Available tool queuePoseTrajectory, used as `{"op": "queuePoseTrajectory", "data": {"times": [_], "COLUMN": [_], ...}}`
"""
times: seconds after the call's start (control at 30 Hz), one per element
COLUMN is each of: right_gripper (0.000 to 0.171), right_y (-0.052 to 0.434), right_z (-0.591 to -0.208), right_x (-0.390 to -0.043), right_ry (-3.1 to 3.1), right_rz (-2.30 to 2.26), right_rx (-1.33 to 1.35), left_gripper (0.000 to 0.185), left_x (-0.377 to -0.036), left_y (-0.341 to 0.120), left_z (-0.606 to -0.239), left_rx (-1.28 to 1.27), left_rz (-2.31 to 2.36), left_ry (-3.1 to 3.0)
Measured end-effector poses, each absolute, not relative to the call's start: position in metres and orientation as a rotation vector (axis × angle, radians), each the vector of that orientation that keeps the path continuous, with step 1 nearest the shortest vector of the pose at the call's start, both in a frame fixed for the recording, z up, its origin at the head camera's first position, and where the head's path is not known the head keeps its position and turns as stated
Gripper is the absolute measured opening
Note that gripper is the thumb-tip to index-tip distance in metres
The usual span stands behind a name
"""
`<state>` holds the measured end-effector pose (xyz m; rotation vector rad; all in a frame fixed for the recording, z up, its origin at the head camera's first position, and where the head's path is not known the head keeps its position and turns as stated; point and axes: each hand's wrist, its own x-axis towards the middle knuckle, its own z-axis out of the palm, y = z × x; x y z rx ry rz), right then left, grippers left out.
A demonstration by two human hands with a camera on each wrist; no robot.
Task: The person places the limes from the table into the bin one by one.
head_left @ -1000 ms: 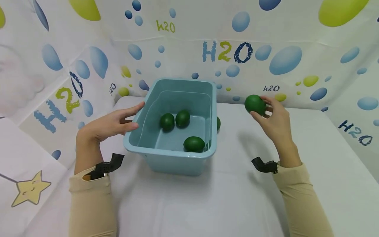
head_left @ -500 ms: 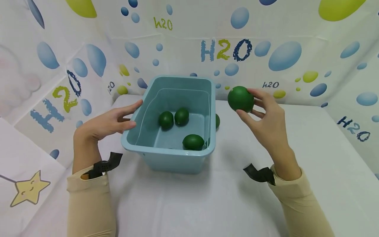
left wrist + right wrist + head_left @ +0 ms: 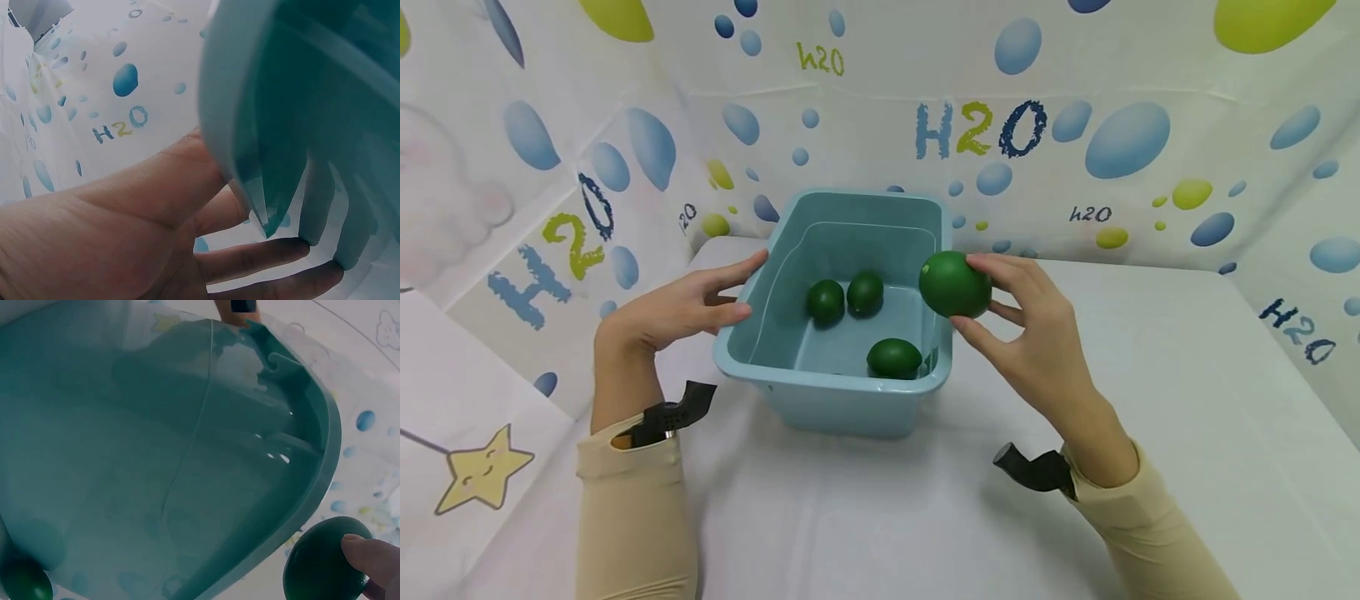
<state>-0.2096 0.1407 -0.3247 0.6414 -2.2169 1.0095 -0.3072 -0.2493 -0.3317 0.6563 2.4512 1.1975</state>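
Note:
My left hand [image 3: 681, 308] is at the left rim of a light blue plastic bin [image 3: 842, 408]. In the left wrist view its straight fingers [image 3: 256, 256] touch the outer wall. My right hand [image 3: 1030, 342] pinches a dark green lime [image 3: 953, 285] between thumb and fingers, raised over the bin's right rim. Inside the bin, two limes lie close together toward the back, the left lime [image 3: 826, 302] and the right lime [image 3: 865, 293]. A third lime [image 3: 893, 358] lies near the front wall. In the right wrist view, the pinched lime [image 3: 325, 559] appears beside the rim.
The bin stands on a white cloth-covered table [image 3: 1150, 350]. A printed backdrop [image 3: 865, 125] rises behind and at both sides. Another lime [image 3: 25, 581] shows beside the bin wall, low in the right wrist view. Each wrist carries a black camera mount [image 3: 1033, 468].
My right hand has carried the lime leftward from over the table to the bin's right rim. The left hand and the bin have stayed in place.

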Motion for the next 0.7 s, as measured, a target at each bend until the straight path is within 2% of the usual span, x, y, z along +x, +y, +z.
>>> {"op": "queuePoseTrajectory", "data": {"times": [0.7], "right_gripper": [0.06], "right_y": [0.128], "right_z": [-0.334], "right_x": [-0.205], "right_ry": [-2.206], "right_rz": [0.98], "right_rx": [0.768], "left_gripper": [0.068], "left_x": [-0.308], "left_y": [-0.25], "left_z": [-0.333], "left_rx": [0.649], "left_rz": [1.205], "left_ry": [2.444]}}
